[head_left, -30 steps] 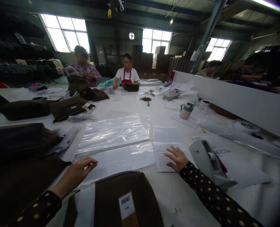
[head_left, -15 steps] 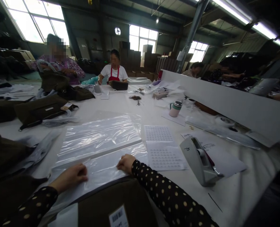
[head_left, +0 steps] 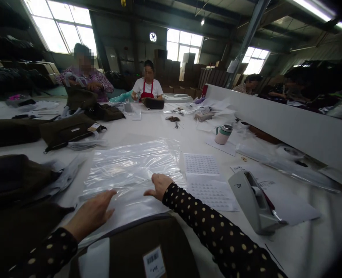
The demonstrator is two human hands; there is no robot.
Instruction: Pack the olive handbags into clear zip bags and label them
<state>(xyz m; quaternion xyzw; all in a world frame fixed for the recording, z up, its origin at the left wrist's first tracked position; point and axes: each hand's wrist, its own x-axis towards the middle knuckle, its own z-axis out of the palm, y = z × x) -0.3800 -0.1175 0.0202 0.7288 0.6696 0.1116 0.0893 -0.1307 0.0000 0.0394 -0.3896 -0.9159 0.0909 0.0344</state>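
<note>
Clear plastic bags [head_left: 136, 164] lie flat in a stack on the white table. Over their near left part is my left hand [head_left: 94, 212], thumb and fingers apart, with nothing held. My right hand [head_left: 159, 186] rests on or just above the bags' right side, its thumb spread away from the curled fingers. Whether either hand presses on the plastic I cannot tell. Close to my body, below both hands, lies a dark olive fabric bag [head_left: 136, 247] with a white barcode tag [head_left: 154, 262] and a pale strip at its left.
Right of the plastic are printed label sheets [head_left: 202, 173] and a grey tape dispenser [head_left: 253, 200]. A pink mug [head_left: 223, 134] stands farther back. More olive bags [head_left: 69, 131] lie along the left. Two people sit across the table; a white partition [head_left: 289, 112] runs along the right.
A dark fold line across the plastic is gone and the sheet now lies smoother. Both hands have opened from closed fingers, and my right hand has moved slightly forward. The view has turned left.
</note>
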